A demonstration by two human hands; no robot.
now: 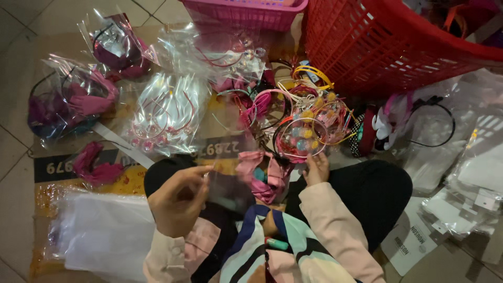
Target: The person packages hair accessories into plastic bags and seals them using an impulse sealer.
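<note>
Your left hand [178,199] pinches a clear plastic bag [225,173] shut between its fingers. Your right hand [316,169] rests, fingers loosely apart, on the pink headband [264,175] — just near the heap of headbands [301,120].

Clear plastic bags [168,111] of pink headbands lie on brown flattened cardboard [52,169] with dark label strips. A stack of empty clear bags [105,230] lies lower left; white card-backed packets [471,199] lie right.

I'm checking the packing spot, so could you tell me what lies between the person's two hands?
In the head view, a pink fabric headband with a teal patch lies between the left hand and the right hand, partly behind the clear plastic bag that the left hand holds.
</note>
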